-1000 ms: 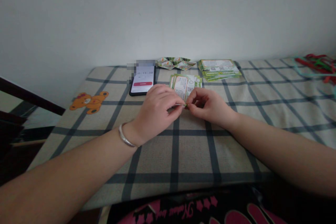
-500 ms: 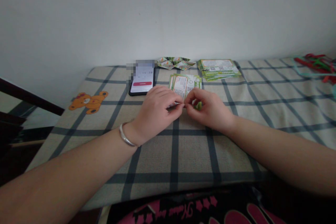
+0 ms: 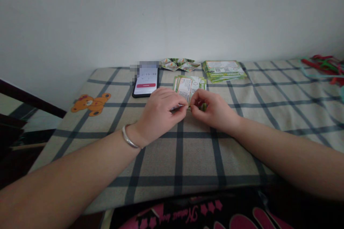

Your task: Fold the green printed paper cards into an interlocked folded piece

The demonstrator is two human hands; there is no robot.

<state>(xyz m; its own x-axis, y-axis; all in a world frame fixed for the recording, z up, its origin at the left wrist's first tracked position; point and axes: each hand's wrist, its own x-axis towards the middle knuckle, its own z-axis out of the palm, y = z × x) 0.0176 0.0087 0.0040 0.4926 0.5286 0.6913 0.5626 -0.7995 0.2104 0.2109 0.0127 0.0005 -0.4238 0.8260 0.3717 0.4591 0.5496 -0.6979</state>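
My left hand, with a silver bangle at the wrist, is closed in a pinch over the checked tablecloth. Right beside it my right hand pinches too, the fingertips of both almost meeting. Between them they grip a small green printed card, mostly hidden by the fingers. Just beyond the fingertips lies a loose stack of green and white cards, its near side partly covered by my hands. Farther back is a row of folded card pieces, with pointed triangular faces.
Another pile of green cards lies at the back right. A phone with its screen lit is left of the stack. An orange bear cutout lies at the left edge. Red and green items sit far right, below a white wall.
My fingertips have drawn slightly apart, with the right hand shifting a little to the right. Both hands keep their pinch, and the things on the table have not moved.
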